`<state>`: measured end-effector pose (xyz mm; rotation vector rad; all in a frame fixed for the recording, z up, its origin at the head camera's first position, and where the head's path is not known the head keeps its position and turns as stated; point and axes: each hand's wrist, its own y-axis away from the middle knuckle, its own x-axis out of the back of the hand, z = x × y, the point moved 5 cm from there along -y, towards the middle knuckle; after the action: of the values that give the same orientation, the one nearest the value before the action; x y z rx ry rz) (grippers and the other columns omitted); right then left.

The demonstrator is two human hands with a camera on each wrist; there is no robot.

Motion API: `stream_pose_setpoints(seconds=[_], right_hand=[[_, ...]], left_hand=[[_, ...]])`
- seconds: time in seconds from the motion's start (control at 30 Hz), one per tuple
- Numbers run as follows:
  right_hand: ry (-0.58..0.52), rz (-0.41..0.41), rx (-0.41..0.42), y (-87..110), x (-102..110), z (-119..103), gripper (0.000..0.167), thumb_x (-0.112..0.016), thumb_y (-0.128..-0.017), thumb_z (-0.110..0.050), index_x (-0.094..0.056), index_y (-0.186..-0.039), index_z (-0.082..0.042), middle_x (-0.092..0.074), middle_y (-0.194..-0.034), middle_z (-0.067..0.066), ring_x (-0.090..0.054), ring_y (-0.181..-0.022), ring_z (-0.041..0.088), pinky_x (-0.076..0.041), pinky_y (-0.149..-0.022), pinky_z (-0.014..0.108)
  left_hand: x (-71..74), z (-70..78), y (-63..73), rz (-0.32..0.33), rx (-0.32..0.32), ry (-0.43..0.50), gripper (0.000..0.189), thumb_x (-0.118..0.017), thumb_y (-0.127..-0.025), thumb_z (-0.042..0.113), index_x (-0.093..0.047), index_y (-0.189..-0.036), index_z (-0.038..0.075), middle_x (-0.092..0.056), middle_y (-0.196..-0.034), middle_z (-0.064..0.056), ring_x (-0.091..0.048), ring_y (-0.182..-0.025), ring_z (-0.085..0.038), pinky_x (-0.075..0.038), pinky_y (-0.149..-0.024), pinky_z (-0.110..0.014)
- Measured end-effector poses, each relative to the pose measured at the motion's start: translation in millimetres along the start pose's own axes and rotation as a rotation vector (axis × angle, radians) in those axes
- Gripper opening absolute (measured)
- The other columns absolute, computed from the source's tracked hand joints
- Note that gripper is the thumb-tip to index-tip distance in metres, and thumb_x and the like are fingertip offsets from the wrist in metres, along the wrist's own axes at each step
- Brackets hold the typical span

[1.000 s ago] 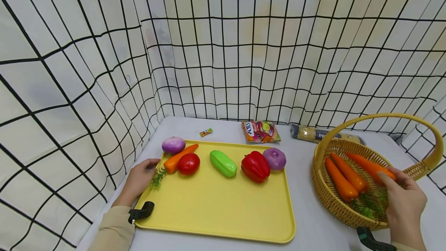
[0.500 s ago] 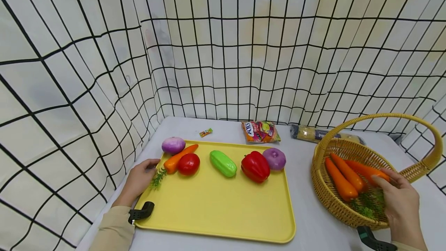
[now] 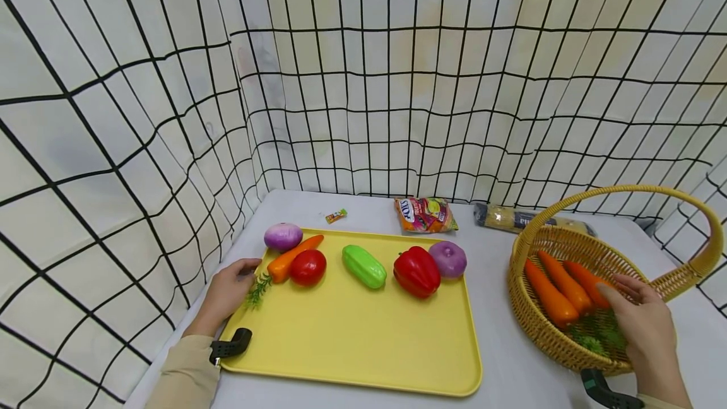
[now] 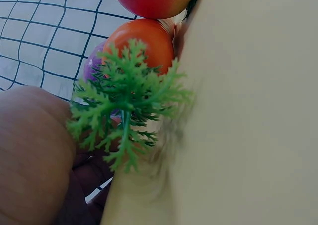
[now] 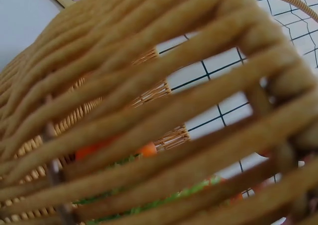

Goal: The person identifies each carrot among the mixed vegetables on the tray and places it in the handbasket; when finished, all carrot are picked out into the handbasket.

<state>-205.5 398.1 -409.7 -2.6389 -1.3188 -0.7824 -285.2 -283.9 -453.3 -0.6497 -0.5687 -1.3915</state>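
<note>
At the yellow tray's left rim my left hand rests, fingers loosely bent, beside an orange carrot with green leaves. Those carrot leaves fill the middle of the left wrist view, with the thumb side of the hand at left. Inside the wicker basket my right hand has thumb and fingers at the lower end of the rightmost carrot, apparently pinching it. Two more carrots lie alongside, a left carrot and a middle carrot. Basket weave hides most of the right hand in its wrist view.
On the tray are a tomato, a green cucumber-like vegetable and a red bell pepper. Purple onions lie at its back corners, left onion and right onion. Behind are a candy bag and a long packet.
My right hand has shifted left and slightly down within the basket. The rightmost carrot has come closer alongside the others, which have slid slightly left. My left hand has stayed still.
</note>
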Motion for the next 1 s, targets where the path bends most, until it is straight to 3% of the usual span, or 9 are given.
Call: stream_pose_setpoints(seconds=[0.1, 0.27, 0.43, 0.6, 0.77, 0.9, 1.0], right_hand=[[0.008, 0.021, 0.021, 1.8, -0.4, -1.4, 0.068, -0.064, -0.091, -0.044, -0.042, -0.147, -0.01, -0.041, -0.14, 0.017, -0.038, -0.123, 0.033, -0.041, -0.074, 0.022], [-0.04, 0.093, 0.024, 4.0, 1.3, -2.6, 0.061, -0.064, -0.091, -0.043, -0.047, -0.144, -0.017, -0.047, -0.127, -0.002, -0.041, -0.122, 0.023, -0.039, -0.071, 0.011], [-0.188, 0.148, 0.038, 7.6, 5.3, -3.1, 0.042, -0.068, -0.091, -0.032, -0.056, -0.13, -0.026, -0.046, -0.106, -0.022, -0.045, -0.1, -0.001, -0.039, -0.065, 0.002], [-0.382, 0.183, 0.072, 13.8, 6.2, -4.8, 0.031, -0.069, -0.091, -0.02, -0.063, -0.121, -0.023, -0.055, -0.099, -0.02, -0.051, -0.088, -0.005, -0.043, -0.062, 0.001], [-0.734, 0.175, 0.222, 25.4, -1.2, -19.4, 0.024, -0.07, -0.089, -0.007, -0.066, -0.113, -0.008, -0.067, -0.098, -0.003, -0.064, -0.077, 0.005, -0.054, -0.062, 0.011], [-0.902, 0.114, 0.4, 42.3, -12.7, -37.3, 0.025, -0.068, -0.091, -0.006, -0.064, -0.112, 0.005, -0.069, -0.095, 0.008, -0.066, -0.075, 0.015, -0.058, -0.062, 0.019], [-0.962, 0.056, 0.523, 58.4, -23.6, -48.5, 0.024, -0.064, -0.093, -0.004, -0.06, -0.11, 0.013, -0.068, -0.09, 0.013, -0.065, -0.073, 0.019, -0.058, -0.06, 0.022]], left_hand=[[0.2, 0.4, -0.1, 0.001, 0.002, 0.0, 0.038, -0.047, -0.099, 0.01, -0.055, -0.136, 0.002, -0.056, -0.134, -0.023, -0.049, -0.126, -0.04, -0.04, -0.104, -0.055], [0.3, 0.8, 0.4, -0.003, 0.008, 0.004, 0.038, -0.047, -0.099, 0.01, -0.055, -0.136, 0.003, -0.056, -0.134, -0.023, -0.049, -0.126, -0.04, -0.04, -0.104, -0.055], [0.6, 1.2, 0.9, -0.006, 0.009, 0.009, 0.038, -0.047, -0.099, 0.011, -0.055, -0.136, 0.002, -0.055, -0.135, -0.023, -0.049, -0.126, -0.04, -0.04, -0.104, -0.055], [0.9, 2.1, 0.5, -0.001, 0.01, 0.003, 0.039, -0.048, -0.099, 0.01, -0.055, -0.135, 0.002, -0.056, -0.134, -0.024, -0.049, -0.125, -0.04, -0.04, -0.104, -0.055], [0.9, 2.4, -0.2, 0.002, 0.009, -0.002, 0.039, -0.048, -0.098, 0.01, -0.055, -0.135, 0.001, -0.056, -0.133, -0.024, -0.049, -0.125, -0.041, -0.04, -0.104, -0.055], [0.9, 1.7, -0.1, 0.004, 0.006, 0.002, 0.038, -0.048, -0.099, 0.01, -0.055, -0.135, 0.001, -0.056, -0.133, -0.024, -0.049, -0.125, -0.041, -0.04, -0.103, -0.055], [0.7, 0.7, 0.5, 0.003, 0.002, 0.003, 0.038, -0.048, -0.099, 0.01, -0.055, -0.135, 0.001, -0.056, -0.133, -0.025, -0.049, -0.125, -0.041, -0.04, -0.103, -0.055]])
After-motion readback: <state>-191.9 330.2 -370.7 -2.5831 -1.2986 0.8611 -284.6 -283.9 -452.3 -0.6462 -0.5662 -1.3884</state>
